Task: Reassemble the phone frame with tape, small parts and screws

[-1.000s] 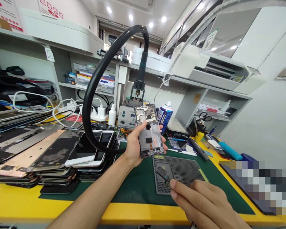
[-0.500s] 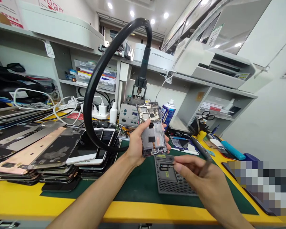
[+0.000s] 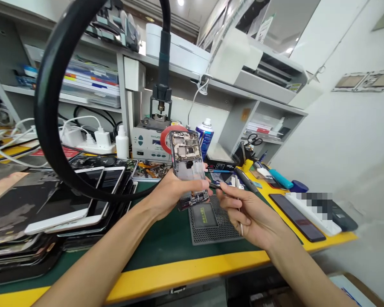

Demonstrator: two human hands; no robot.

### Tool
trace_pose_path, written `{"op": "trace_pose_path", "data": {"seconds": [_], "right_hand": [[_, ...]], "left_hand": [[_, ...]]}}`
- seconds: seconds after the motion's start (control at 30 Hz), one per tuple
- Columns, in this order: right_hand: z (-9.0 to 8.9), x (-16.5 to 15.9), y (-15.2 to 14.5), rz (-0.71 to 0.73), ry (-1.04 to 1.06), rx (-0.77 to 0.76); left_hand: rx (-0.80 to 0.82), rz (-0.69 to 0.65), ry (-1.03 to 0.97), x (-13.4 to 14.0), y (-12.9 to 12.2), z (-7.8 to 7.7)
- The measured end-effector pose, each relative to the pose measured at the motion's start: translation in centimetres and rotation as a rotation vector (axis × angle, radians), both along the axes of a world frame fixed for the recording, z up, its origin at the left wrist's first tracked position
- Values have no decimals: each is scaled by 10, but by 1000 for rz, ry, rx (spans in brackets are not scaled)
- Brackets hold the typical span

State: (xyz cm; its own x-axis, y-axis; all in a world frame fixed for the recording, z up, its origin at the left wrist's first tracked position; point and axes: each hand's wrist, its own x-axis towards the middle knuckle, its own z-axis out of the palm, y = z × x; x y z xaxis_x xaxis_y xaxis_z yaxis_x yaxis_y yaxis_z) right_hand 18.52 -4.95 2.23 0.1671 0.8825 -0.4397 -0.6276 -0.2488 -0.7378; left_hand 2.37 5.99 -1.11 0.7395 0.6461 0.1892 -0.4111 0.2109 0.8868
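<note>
An opened phone (image 3: 189, 149) with its circuit board bare at the top lies tilted in my left hand (image 3: 171, 189). The left thumb stretches across the lower part of the frame, and the other fingers wrap behind it. Close by the phone's right edge, my right hand (image 3: 249, 211) pinches a small black part (image 3: 214, 186) between thumb and forefinger; its far end meets the left thumb tip. Slim metal tweezers (image 3: 241, 229) are tucked in the same right hand, mostly hidden by the fingers. Beneath both hands a grey perforated pad (image 3: 200, 236) rests on the green mat (image 3: 166, 243).
Stacked phones and screens (image 3: 96, 217) fill the left side. A thick black hose (image 3: 46, 106) loops in front of a grey machine (image 3: 147, 138). Behind stand a white bottle (image 3: 122, 145), red tape roll (image 3: 167, 138) and blue spray can (image 3: 205, 140). A dark phone (image 3: 297, 217) lies right.
My right hand has brought the small black part up from above the pad to the phone's edge. The left thumb has moved across the phone to meet it. The view has swung right.
</note>
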Motion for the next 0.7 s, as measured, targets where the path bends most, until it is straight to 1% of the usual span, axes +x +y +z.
{"op": "trace_pose_path", "data": {"seconds": [0.07,0.13,0.2,0.33,0.47,0.6,0.7], "right_hand": [[-1,-2,0,-26,-22,18],[-2,-4,1,-49,-50,29],[-4,-5,2,-66,-92,33],[-7,-4,7,-63,-145,32],[-7,-1,12,-27,-101,14],[-9,1,14,-10,-75,8],[-10,1,15,-10,-68,12]], "left_hand": [[81,37,29,2,-1,-1],[120,101,50,4,-2,-1],[112,155,56,5,-3,0],[54,181,73,5,-4,3],[44,220,85,6,-4,3],[53,218,98,7,-2,1],[87,267,103,8,-2,0]]}}
